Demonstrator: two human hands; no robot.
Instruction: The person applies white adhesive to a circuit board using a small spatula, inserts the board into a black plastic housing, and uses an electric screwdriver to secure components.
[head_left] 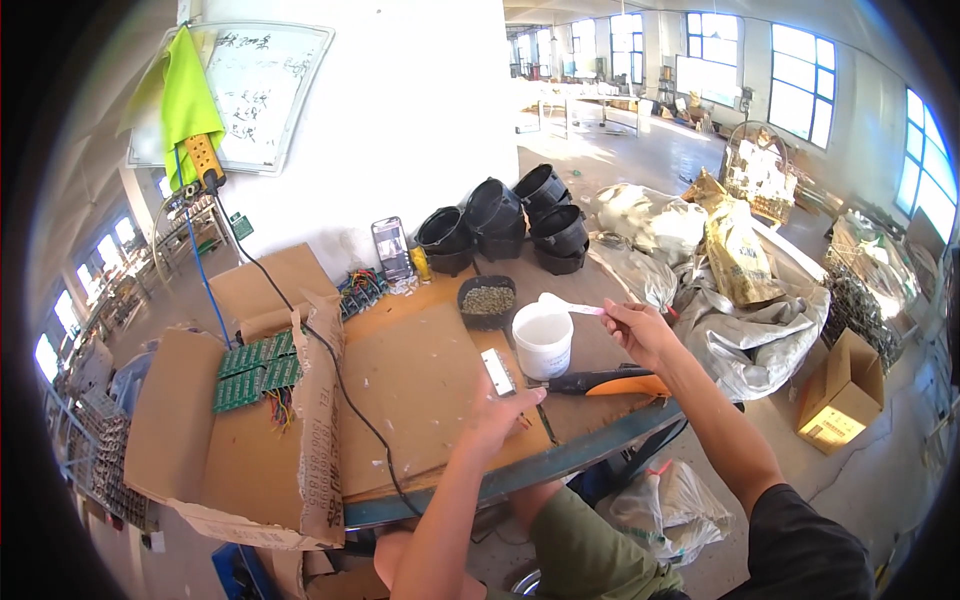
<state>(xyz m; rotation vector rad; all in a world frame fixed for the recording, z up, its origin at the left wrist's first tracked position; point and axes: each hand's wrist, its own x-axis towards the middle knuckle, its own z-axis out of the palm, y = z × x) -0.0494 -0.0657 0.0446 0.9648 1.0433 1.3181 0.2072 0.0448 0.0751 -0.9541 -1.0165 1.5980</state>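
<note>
My right hand (640,333) pinches the handle of a white plastic spoon (566,304), whose bowl end lies over the rim of a white tub (541,345). My left hand (493,418) is closed around the lower end of a small white rectangular part (497,371), with thin wires showing near the fingers. An orange and black power tool (612,383) lies just right of that hand, at the front of the table. Beyond the tub, a black bowl (487,302) holds small greyish pellets. The inside of the tub is hard to make out.
To the left, an open cardboard box (322,440) holds green circuit boards (258,368). A black cable (345,400) crosses the tabletop. Along the back stand black pots (494,215) and a phone (392,250). Filled sacks (755,335) lie at the right.
</note>
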